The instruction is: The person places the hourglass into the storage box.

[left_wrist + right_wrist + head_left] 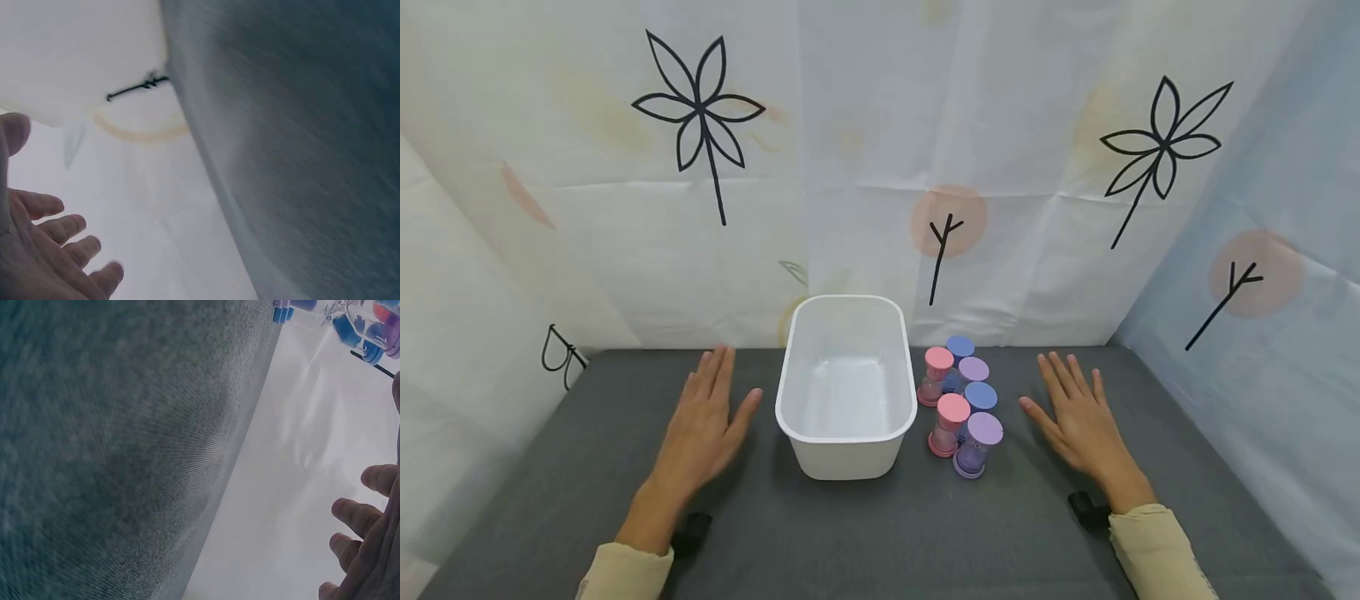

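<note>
My left hand (pixel 702 425) is held flat to the left of a white plastic bin (pixel 847 460), fingers straight and thumb out toward it, touching nothing. On the other side, my right hand (pixel 1081 421) is spread with straight fingers and holds nothing. Between the bin and that hand stand several small sand timers in pairs: pink ones (pixel 952 408), blue ones (pixel 981 396) and purple ones (pixel 984 429). They are upright and close together. The bin's inside shows no contents. In the right wrist view, a few timers (pixel 353 331) appear at the top corner.
A dark grey cloth (pixel 880 542) covers the table. White printed curtains (pixel 850 167) rise behind it and at the left, with a bluish curtain (pixel 1285 333) at the right. Each wrist wears a dark band with a camera (pixel 691 533).
</note>
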Available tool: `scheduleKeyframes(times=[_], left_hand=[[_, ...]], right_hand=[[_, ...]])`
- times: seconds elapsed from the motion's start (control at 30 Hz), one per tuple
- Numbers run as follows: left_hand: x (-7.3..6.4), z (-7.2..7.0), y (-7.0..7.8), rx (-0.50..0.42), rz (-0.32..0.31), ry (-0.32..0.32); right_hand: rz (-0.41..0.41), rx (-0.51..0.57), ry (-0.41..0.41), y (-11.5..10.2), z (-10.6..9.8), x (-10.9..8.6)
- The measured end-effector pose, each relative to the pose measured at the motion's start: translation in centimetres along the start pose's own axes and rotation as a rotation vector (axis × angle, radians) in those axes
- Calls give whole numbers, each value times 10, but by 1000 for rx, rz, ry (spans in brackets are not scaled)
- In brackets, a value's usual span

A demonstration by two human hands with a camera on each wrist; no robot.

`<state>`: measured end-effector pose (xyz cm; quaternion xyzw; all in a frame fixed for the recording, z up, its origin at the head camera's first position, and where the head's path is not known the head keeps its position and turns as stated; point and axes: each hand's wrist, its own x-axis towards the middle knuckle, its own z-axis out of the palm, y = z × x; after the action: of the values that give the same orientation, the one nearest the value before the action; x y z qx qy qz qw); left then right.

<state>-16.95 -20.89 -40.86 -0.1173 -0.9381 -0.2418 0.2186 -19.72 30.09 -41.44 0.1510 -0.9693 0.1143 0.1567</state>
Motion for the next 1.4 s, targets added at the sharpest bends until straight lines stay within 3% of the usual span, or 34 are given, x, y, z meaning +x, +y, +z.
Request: scheduleKeyframes(times=[0.2, 0.33, 0.47, 0.67, 0.93, 1.13, 1.4], left_hand=[[2, -9, 25, -370, -55, -116], [0, -10, 43, -480, -70, -204], [-1, -6, 55, -513, -35, -238], [-2, 1, 62, -506, -28, -227], [-1, 3, 61, -496, -9, -211], [-2, 4, 60, -482, -14, -211], [0, 2, 61, -487, -11, -223]], right_hand=[[10, 58, -21, -3, -1, 1], [58, 141, -53, -6, -4, 3], [100, 240, -49, -12, -9, 3], [75, 413, 13, -23, -16, 2], [49, 601, -156, -41, -38, 0], [-11, 590, -216, -56, -47, -1], [-63, 518, -181, -71, -40, 1]])
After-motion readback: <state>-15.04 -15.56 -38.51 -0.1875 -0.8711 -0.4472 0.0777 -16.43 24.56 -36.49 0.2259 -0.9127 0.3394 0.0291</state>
